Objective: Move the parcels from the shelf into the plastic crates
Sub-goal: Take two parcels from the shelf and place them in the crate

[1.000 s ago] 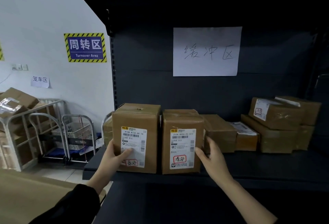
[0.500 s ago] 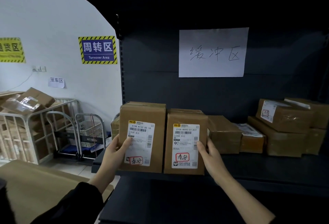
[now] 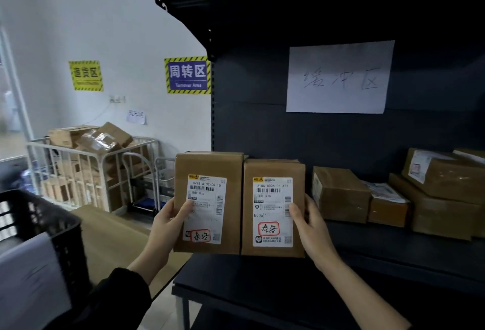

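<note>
dark steel shelf (image 3: pixel 393 248) filled the background. at its front left corner, the left hand (image 3: pixel 168 227) pinched the outer edge of the left parcel (image 3: pixel 207 169), the right hand (image 3: pixel 312 232) that of the right parcel (image 3: pixel 273 169), boxes touching. clamped only from outside, either might slip before reaching the black crate (image 3: pixel 60 227) left of the shelf.

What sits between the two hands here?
Head view: the left parcel and right parcel, side by side, between left hand and right hand; each hand grips an outer edge.
</note>
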Action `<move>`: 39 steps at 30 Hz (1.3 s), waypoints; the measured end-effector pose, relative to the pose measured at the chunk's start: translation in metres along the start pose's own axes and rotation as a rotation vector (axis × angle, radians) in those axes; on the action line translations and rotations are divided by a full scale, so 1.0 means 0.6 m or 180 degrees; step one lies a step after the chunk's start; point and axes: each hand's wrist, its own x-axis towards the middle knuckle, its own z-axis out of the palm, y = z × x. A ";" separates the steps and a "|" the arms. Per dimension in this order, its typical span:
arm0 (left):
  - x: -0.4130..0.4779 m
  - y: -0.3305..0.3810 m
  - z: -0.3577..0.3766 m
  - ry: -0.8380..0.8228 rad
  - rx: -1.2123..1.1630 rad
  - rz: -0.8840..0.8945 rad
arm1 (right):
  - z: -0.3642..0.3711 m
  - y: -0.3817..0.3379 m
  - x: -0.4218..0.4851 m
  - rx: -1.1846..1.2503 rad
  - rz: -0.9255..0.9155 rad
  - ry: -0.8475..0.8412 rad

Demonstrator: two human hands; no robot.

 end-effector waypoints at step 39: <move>-0.243 0.123 -0.786 0.2030 0.0538 0.0148 | 0.745 -0.227 -0.241 0.1065 -0.0303 -0.1884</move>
